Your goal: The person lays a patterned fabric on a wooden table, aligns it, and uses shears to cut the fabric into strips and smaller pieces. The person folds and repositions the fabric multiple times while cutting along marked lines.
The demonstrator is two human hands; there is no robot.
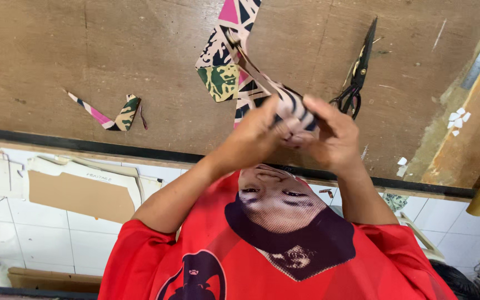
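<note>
Both hands, left hand (256, 130) and right hand (331, 133), have fingers clenched on a patterned fabric strip (251, 72), lifting it off the counter (84, 50); scissors (358, 72) lie idle just right.

A tailoring or craft workshop: a worn plywood surface (84, 50) carries black scissors (356, 72), printed fabric offcuts (112, 114) and cardboard patterns (79, 194).

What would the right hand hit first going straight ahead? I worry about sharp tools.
Probably the black scissors, which lie on the table just beyond the right hand gripping the patterned fabric; depth is unclear.
</note>
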